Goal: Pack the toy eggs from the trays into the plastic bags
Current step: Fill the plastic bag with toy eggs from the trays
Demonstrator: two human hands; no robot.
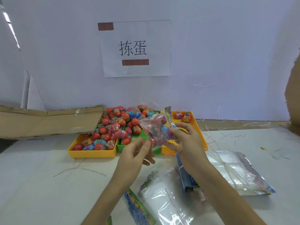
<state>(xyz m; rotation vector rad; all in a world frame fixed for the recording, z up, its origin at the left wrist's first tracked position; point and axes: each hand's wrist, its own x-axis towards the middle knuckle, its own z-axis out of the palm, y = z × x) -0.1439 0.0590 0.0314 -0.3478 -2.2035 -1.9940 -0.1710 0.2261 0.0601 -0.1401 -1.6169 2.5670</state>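
A clear plastic bag [156, 127] with several toy eggs inside hangs above the trays, held between both hands. My left hand [136, 153] pinches its lower left edge. My right hand [186, 140] grips its right side, fingers curled round it. Behind it, a yellow tray [92, 152] on the left is heaped with red, blue and pink toy eggs [113, 124]. A green tray [121, 147] in the middle holds more eggs. A second yellow tray [198, 127] on the right holds three eggs [183, 116] at its far end.
Empty plastic bags [168, 197] lie on the white table below my hands, with a bundled stack of bags [233, 171] to the right. Flattened cardboard [48, 122] lies at the left. A paper sign [135, 48] hangs on the wall. Thin plastic strips litter the table.
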